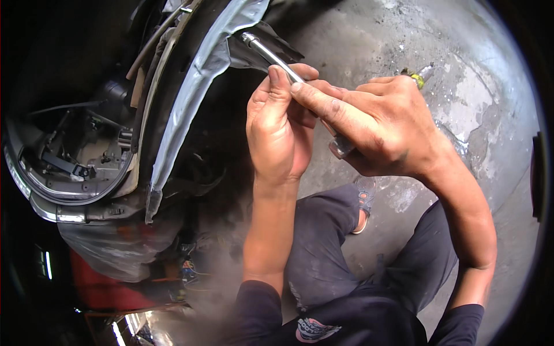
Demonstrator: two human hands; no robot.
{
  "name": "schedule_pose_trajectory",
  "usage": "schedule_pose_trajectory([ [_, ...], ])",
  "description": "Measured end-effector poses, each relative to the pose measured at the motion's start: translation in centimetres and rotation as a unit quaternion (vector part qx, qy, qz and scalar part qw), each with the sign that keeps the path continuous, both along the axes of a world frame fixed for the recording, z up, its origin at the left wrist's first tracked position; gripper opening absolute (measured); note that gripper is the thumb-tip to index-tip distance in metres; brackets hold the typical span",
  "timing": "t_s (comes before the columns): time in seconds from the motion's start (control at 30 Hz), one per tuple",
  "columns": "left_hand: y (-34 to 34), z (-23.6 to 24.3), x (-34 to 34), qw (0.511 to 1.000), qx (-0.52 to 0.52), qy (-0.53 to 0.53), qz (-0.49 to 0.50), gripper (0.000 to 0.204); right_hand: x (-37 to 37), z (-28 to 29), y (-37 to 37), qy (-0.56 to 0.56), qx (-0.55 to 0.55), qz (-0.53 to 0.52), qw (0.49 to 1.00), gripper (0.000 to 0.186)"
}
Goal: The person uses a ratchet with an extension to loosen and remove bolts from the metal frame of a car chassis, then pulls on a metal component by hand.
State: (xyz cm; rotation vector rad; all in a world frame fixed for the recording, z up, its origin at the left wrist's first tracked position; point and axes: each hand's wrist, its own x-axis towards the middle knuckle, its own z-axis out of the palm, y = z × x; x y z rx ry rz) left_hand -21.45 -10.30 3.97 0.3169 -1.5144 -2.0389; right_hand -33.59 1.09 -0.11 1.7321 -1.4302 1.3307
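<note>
Nr L hand point(276, 130) + metal rod point(272, 56), pale-edged car panel point(189, 95).

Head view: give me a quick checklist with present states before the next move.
1. Metal rod gripped by the left hand: ok, pinched between fingers.
2. Right hand on the rod: ok, at its nearer part.
3. Rod's far end apart from the pale car panel: cannot tell; they show close together.
4. Yellow-banded object beyond the right hand, held or loose: cannot tell.
5. Both feet in view: not ok, only one sandalled foot shows.
</note>
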Motion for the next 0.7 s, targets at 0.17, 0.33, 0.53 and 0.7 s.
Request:
schedule_pose_trajectory([
  [0.17, 0.1, -0.2, -0.9, 0.985, 0.092, 0.112, -0.094, 0.042, -2.1, 4.4, 1.7, 0.111, 0.111, -0.016, 0.987, 0.074],
  [0.33, 1.5, -0.9, -1.7, 0.963, 0.163, 0.186, -0.104, 0.045, -1.1, 5.8, 1.6, 0.123, 0.160, -0.012, 0.979, 0.073],
  [0.53, 3.1, 0.2, -2.9, 0.952, 0.176, 0.223, -0.112, 0.048, -1.1, 6.3, 2.1, 0.043, 0.145, 0.042, 0.988, 0.078],
  [0.7, 2.3, 0.7, -1.7, 0.968, 0.185, 0.152, -0.074, 0.047, 0.3, 4.5, 1.7, -0.069, 0.093, 0.078, 0.990, 0.075],
])
